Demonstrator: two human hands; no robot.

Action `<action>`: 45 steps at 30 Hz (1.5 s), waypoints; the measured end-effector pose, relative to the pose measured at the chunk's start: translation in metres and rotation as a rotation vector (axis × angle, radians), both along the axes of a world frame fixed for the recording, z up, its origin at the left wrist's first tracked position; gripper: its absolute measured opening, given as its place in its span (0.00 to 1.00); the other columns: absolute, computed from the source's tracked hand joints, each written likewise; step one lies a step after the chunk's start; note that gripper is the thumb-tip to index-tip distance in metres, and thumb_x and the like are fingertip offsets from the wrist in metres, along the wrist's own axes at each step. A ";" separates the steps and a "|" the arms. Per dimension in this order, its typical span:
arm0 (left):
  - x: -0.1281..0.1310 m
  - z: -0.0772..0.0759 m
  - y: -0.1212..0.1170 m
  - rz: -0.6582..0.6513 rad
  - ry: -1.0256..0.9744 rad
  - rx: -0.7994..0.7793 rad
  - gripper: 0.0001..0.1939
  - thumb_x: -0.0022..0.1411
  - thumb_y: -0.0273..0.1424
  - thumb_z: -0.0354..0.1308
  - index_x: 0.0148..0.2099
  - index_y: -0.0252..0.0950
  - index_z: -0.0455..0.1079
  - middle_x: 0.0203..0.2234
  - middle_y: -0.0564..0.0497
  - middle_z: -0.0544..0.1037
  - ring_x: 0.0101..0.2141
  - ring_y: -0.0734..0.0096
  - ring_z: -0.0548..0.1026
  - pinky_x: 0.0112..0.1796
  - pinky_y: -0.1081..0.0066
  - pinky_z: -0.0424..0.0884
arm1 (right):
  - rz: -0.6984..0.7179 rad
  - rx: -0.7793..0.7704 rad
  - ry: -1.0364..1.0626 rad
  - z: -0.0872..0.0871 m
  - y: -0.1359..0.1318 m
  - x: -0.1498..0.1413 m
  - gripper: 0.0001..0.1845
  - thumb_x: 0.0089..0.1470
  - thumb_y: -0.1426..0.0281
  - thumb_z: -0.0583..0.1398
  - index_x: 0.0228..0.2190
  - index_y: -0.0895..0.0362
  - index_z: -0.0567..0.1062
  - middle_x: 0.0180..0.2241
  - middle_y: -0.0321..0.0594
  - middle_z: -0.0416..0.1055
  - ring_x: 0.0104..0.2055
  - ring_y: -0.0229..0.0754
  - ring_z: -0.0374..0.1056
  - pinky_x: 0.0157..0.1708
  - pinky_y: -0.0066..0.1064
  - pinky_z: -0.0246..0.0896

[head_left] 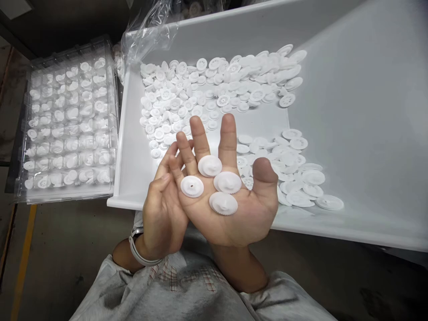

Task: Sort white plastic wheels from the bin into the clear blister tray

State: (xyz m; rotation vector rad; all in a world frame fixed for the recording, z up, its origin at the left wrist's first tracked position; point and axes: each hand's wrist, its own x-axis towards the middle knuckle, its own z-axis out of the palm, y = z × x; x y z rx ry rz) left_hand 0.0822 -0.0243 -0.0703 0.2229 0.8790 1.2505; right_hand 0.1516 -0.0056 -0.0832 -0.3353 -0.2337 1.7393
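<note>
My right hand (230,218) is palm up with its fingers spread, holding several white plastic gears (224,203) loosely on the palm and finger bases. One gear (191,186) shows a small centre hole; the others have raised hubs. Close against the little-finger side is my left hand (163,214), half cupped, its fingers apart and partly hidden behind the right hand's fingers. I see no part in it. Behind both hands, many more white gears (180,104) lie heaped in a large white bin (334,111).
A clear plastic compartment tray (67,189) filled with small white parts stands left of the bin. Crumpled clear plastic film (147,40) hangs over the bin's back left corner. The bin's front rim (334,234) runs just beyond my body. Another gear pile (301,174) lies at the right.
</note>
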 end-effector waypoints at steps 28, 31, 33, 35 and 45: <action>0.006 -0.003 -0.009 0.064 0.080 0.144 0.26 0.61 0.27 0.54 0.61 0.48 0.57 0.64 0.57 0.60 0.66 0.67 0.57 0.64 0.65 0.61 | -0.014 0.047 -0.038 -0.003 -0.001 0.000 0.35 0.43 0.72 0.50 0.55 0.39 0.60 0.59 0.28 0.63 0.64 0.40 0.57 0.67 0.54 0.38; 0.008 0.000 -0.011 0.131 0.068 0.141 0.25 0.63 0.29 0.49 0.62 0.47 0.56 0.65 0.58 0.60 0.67 0.70 0.54 0.65 0.64 0.58 | -0.056 0.033 -0.044 -0.002 -0.001 -0.001 0.36 0.43 0.72 0.50 0.55 0.40 0.59 0.59 0.30 0.63 0.64 0.38 0.57 0.67 0.52 0.39; 0.010 0.000 -0.013 0.171 0.059 0.172 0.24 0.64 0.29 0.49 0.62 0.48 0.57 0.65 0.58 0.59 0.67 0.72 0.54 0.65 0.66 0.59 | -0.053 0.032 -0.031 -0.002 0.000 -0.001 0.35 0.43 0.72 0.49 0.55 0.40 0.59 0.58 0.30 0.64 0.64 0.37 0.58 0.67 0.51 0.39; 0.012 0.000 -0.014 0.196 0.058 0.206 0.24 0.64 0.28 0.49 0.61 0.48 0.57 0.65 0.59 0.59 0.66 0.74 0.55 0.63 0.69 0.61 | -0.034 0.042 -0.015 -0.002 0.000 -0.001 0.36 0.42 0.71 0.48 0.55 0.40 0.59 0.58 0.29 0.65 0.63 0.37 0.58 0.67 0.51 0.39; 0.011 -0.004 -0.016 0.131 0.207 0.293 0.29 0.60 0.23 0.55 0.60 0.52 0.58 0.64 0.60 0.60 0.68 0.68 0.51 0.66 0.64 0.57 | -0.004 0.107 0.039 -0.003 -0.002 0.001 0.36 0.40 0.70 0.49 0.54 0.41 0.62 0.56 0.28 0.67 0.60 0.36 0.62 0.67 0.48 0.39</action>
